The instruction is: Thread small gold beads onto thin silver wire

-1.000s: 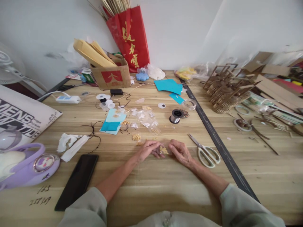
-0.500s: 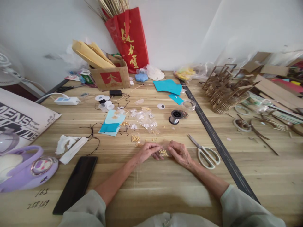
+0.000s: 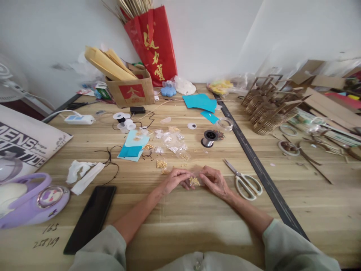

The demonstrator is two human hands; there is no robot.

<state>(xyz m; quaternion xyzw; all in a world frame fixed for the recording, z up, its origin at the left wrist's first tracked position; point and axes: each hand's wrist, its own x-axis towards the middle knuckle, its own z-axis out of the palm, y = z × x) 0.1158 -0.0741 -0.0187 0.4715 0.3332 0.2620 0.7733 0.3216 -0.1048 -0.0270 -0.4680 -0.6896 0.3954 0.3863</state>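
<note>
Between my hands is a small clear plastic bag of gold beads (image 3: 194,181), held just above the table. My left hand (image 3: 179,178) pinches the bag's left side, thumb and fingers together. On the other side my right hand (image 3: 213,181) is closed on the bag's upper right edge; its fingertips are partly hidden. A second bag of gold beads (image 3: 161,164) lies beyond my left hand. Further off are several small bags of silver pieces (image 3: 172,139). White-handled scissors (image 3: 248,185) rest to the right of my right hand, and a spool of silver wire (image 3: 209,139) stands behind.
A black phone (image 3: 90,220) lies at the left, near a purple handled object (image 3: 34,199). Blue sheets (image 3: 131,150) sit left of the small bags. Woven wooden baskets (image 3: 267,103) stand at the right, past a dark strip (image 3: 254,165). A cardboard box (image 3: 131,92) is at the back.
Both hands keep hold of the bead bag with almost no movement. The whole view has shifted very slightly.
</note>
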